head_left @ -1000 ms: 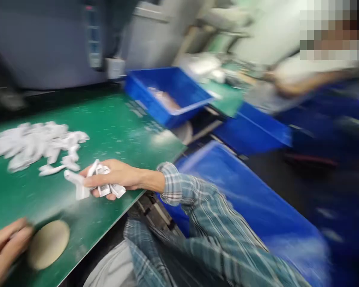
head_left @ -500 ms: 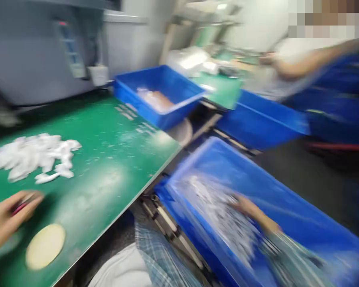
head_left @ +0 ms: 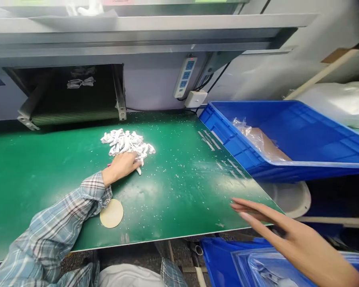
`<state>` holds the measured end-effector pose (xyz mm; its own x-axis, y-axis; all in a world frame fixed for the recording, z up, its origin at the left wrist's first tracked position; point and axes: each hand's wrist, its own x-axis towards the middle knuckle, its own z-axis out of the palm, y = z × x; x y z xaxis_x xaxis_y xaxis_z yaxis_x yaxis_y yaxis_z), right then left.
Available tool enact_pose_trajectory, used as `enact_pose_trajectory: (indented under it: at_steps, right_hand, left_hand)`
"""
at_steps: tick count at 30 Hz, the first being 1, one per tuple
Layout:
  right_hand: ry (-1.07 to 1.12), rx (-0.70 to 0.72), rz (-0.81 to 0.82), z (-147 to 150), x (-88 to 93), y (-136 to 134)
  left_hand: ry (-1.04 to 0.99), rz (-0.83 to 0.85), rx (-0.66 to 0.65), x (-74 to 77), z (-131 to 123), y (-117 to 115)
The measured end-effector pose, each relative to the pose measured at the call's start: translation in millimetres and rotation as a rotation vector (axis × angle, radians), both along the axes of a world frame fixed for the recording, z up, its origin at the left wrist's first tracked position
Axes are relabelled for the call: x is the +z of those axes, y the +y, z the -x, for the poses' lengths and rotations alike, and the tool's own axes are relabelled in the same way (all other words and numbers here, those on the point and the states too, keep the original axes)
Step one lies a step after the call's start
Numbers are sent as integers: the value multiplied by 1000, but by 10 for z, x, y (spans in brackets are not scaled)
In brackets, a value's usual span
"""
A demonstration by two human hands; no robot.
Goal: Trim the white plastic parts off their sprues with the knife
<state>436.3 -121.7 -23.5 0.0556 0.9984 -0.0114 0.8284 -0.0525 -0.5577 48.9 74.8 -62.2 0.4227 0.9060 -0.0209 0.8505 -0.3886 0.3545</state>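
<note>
A pile of small white pieces lies on the green tabletop. My left hand is closed at the near edge of this pile, its fingers against a white piece; a bit of something pink shows beside the hand. Below the left wrist, a round cream disc rests on the tabletop, partly touched by the plaid sleeve. My right hand hovers over the table's right front corner, fingers stretched out with nothing between them.
Behind the pile, a conveyor belt comes out of a grey machine, with a white piece on it. A power strip hangs at the back. A blue bin stands right; another blue bin sits below the table's front edge.
The view has swung left. My right hand has come up out of the lower blue bin and is now above the table corner. My left hand has moved to the white pile.
</note>
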Motion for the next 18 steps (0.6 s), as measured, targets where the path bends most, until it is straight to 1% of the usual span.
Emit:
enact_pose_trajectory:
  at_steps: [1, 2, 4, 5, 7, 9, 11, 12, 14, 15, 18]
  right_hand:
    - [84, 74, 50, 185, -24, 180]
    - [158, 142, 66, 404, -45, 342]
    - [298, 303, 100, 899, -88, 589]
    - [378, 383, 102, 1152, -112, 675]
    - [565, 521, 96, 1615, -168, 795]
    - [732, 608, 99, 1974, -226, 884]
    - [812, 612, 93, 2209, -276, 958]
    - [823, 598, 87, 2286, -295, 989]
    - [810, 570, 56, 2377, -325, 1033]
    - [796, 559, 25, 2399, -339, 1046]
    - [743, 549, -129, 2417, -385, 1055]
  left_hand:
    - [-30, 0, 1, 30, 24, -66]
    - [-61, -3, 2, 70, 58, -157]
    - [-152, -13, -1, 158, 145, -404]
    - [-219, -18, -5, 197, 193, -548]
    - [-484, -32, -21, 249, 296, -823]
    - [-633, -69, -2, 263, 396, -1023]
    - [-674, -103, 3, 251, 486, -1124]
    - [-674, -109, -15, 240, 525, -1144]
    - [-647, -115, -66, 212, 587, -1156]
    - [-627, -137, -68, 195, 610, -1157]
    - [-548, -232, 20, 129, 647, -1169]
